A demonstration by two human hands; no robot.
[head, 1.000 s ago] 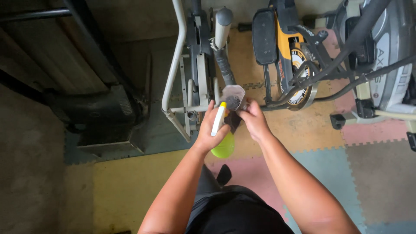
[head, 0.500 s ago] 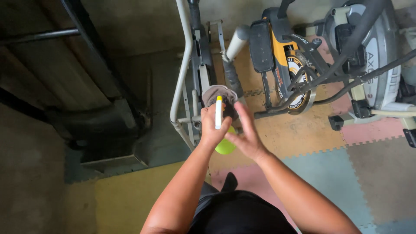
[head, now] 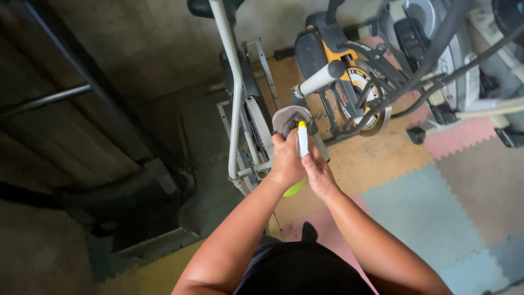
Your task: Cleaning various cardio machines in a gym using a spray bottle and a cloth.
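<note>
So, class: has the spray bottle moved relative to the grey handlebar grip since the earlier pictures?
Cannot tell: the spray bottle stays just below the grey handlebar grip; the camera itself shifted.

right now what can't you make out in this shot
Head view only:
- Spray bottle: only its white top and a bit of green body show; both hands cover the rest.
- Cloth: its lower part sits behind the left hand.
- Right hand: fingertips hidden behind the bottle.
- Exercise bike: top cut off by the frame edge.

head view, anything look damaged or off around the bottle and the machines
Nothing spilled or knocked over. The one worn spot: the grey handlebar grip above the hands looks ragged at its lower end. The left hand holds the yellow-green spray bottle upright, the right hand beside it.
</note>
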